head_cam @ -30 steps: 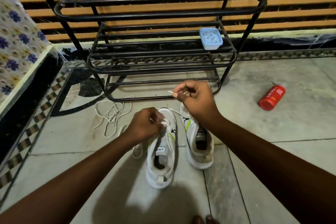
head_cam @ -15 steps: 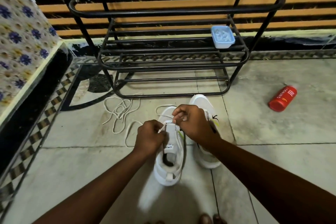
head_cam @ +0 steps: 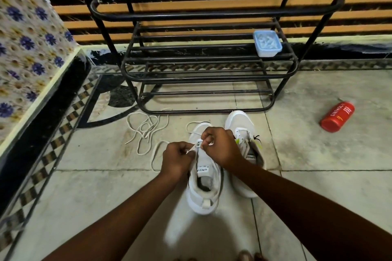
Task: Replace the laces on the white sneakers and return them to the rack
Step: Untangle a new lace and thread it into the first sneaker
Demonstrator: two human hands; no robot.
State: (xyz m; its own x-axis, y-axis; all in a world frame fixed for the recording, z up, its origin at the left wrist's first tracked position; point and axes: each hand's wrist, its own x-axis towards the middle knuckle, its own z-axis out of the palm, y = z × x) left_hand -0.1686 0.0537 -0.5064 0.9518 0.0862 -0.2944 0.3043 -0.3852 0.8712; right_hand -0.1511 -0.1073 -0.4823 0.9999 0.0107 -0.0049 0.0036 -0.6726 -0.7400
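Sneaker of white mesh (head_cam: 203, 197) stands on the tiled floor (head_cam: 318, 176) just before the black metal rack (head_cam: 212, 15); left hand (head_cam: 177, 160) and right hand (head_cam: 220, 146) each pinch its thin white lace (head_cam: 152, 158); limp, light cord, probably best gripped near its stiffened tips.

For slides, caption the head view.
Left hand and right hand pinch a white lace on a white sneaker before a black metal rack.

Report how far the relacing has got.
Looks done: a loose lace lies on the floor. In hand: left hand and right hand pinch the lace at the left sneaker's front eyelets. Left: finish lacing; it and the right sneaker go from floor onto the rack.
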